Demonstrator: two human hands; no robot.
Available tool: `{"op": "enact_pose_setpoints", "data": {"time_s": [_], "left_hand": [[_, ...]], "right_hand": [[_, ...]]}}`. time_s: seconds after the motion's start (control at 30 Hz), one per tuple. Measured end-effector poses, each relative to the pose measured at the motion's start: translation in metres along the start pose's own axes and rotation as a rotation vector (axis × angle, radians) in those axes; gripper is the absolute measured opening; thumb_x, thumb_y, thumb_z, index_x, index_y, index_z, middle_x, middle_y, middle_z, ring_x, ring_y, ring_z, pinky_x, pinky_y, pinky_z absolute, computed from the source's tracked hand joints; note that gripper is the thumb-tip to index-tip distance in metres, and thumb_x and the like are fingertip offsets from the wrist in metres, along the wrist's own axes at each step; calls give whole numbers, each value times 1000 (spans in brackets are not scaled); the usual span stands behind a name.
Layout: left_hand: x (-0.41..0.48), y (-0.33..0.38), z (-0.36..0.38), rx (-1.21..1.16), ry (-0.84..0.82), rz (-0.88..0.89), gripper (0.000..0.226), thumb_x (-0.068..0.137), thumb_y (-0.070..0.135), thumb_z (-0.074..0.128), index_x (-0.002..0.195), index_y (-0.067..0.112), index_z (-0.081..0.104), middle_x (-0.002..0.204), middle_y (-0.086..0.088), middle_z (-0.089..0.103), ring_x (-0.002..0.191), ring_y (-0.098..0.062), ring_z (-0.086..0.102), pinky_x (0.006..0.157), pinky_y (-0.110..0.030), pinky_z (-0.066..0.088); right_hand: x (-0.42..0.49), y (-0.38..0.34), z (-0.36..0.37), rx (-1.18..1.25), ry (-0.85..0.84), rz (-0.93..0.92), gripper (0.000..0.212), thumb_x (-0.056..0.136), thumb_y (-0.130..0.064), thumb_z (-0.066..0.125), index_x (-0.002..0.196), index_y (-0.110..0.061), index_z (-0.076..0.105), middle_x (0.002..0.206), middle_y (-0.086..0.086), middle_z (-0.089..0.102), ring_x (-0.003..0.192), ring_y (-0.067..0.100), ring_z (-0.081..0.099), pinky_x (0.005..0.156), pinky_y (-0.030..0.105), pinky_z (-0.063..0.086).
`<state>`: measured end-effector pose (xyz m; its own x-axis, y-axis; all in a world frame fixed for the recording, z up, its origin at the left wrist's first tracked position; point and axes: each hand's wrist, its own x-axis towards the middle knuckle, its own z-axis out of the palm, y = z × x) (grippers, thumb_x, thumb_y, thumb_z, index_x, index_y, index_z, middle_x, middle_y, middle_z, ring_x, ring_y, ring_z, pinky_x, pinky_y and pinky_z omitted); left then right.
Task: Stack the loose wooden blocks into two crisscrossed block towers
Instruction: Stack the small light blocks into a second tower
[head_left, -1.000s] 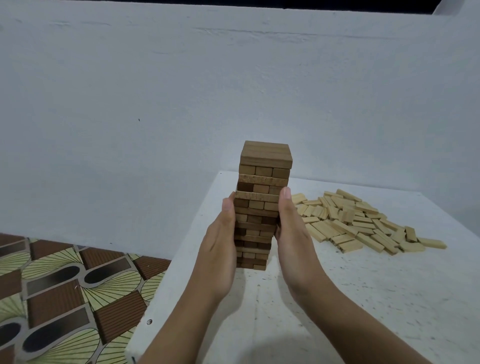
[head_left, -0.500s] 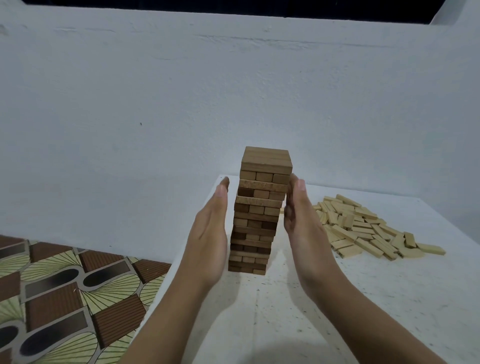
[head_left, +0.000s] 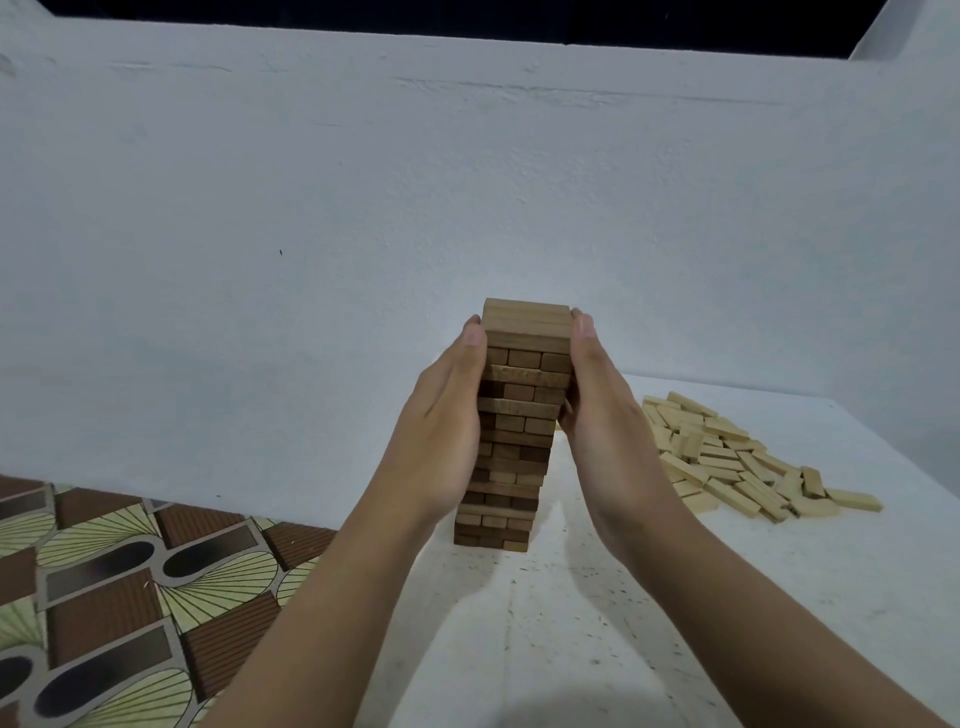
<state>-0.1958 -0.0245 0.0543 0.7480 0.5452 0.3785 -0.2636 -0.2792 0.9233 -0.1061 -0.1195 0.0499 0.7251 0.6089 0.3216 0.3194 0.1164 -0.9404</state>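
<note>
Head view. Brown block tower (head_left: 519, 421) stands upright on the white desk (head_left: 779, 597), near its left edge, layers crisscrossed. Left hand (head_left: 441, 431) and right hand (head_left: 605, 426) lie flat against opposite sides of the tower's upper half, fingers straight, thumbs up by the top layer, nothing pinched. Pile of pale loose blocks (head_left: 737, 457) lies on the desk to the right, apart from the tower. Patterned floor tiles (head_left: 104, 597) lower left. White wall (head_left: 311, 208) behind.

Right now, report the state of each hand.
Left hand: open, fingers flat against the left side of the block tower.
Right hand: open, pressed flat against the right side of the block tower.
</note>
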Motion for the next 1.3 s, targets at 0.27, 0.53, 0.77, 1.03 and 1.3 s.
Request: {"op": "enact_pose_setpoints", "data": {"time_s": [0.27,0.53,0.77,1.03,1.3], "left_hand": [[-2,0,1,-8,-8,40,43,109,45,25,121,37,65,111,20,72,107,8,64,81,-5,45],[-2,0,1,-15,-24,67,42,110,44,26,126,35,64,115,18,71,109,7,63,80,-4,45],[1,-8,-7,39,-8,2,56,102,66,28,147,41,48,150,21,49,140,5,39,121,-32,31],[-29,-38,-21,122,303,24,12,103,34,53,101,36,65,102,19,68,102,-2,64,96,-35,54],[-61,-52,-15,164,128,-14,24,102,14,54,82,10,67,69,-1,60,66,-7,54,64,-19,45]], "right_hand": [[-2,-3,3,6,11,26,86,77,-89,26,151,-47,37,154,-21,43,143,2,38,121,42,28],[-1,-1,3,20,7,10,85,80,-87,26,152,-44,38,154,-20,44,143,2,38,121,42,28],[-1,4,-7,32,32,2,79,86,-83,26,153,-43,35,159,-19,37,147,0,29,124,43,22],[-34,20,-41,-58,193,42,23,103,-36,51,125,-32,58,119,-13,67,105,4,67,100,38,52],[-57,50,-84,-299,118,115,12,98,-16,59,92,-15,70,85,0,72,72,14,70,73,32,54]]}}
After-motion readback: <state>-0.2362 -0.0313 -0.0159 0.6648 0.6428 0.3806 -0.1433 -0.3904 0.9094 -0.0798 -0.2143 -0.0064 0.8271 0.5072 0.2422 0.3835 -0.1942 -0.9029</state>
